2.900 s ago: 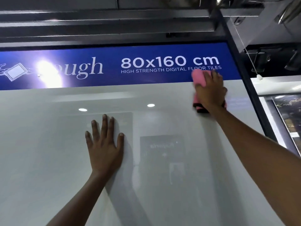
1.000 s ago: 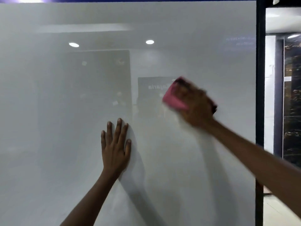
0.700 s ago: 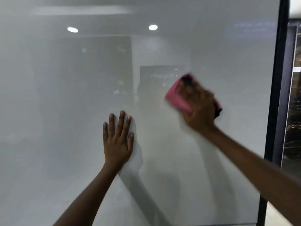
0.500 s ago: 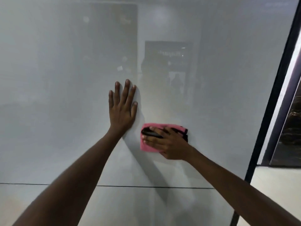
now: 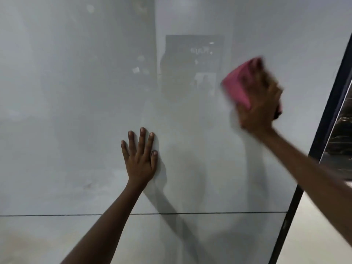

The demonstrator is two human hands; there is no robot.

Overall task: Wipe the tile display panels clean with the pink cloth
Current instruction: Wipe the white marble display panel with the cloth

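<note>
Left hand [image 5: 140,161] flat on glossy grey tile panel [image 5: 76,111], fingers straight, spread. Right hand [image 5: 260,103], blurred, grips pink cloth [image 5: 238,86] against panel, upper right, near black frame edge [image 5: 323,119]. Hands well apart.

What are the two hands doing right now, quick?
Left hand: open, fingers straight, flat against the pale tile panel.
Right hand: fingers curled over the pink cloth, holding it against the panel; blurred.
</note>
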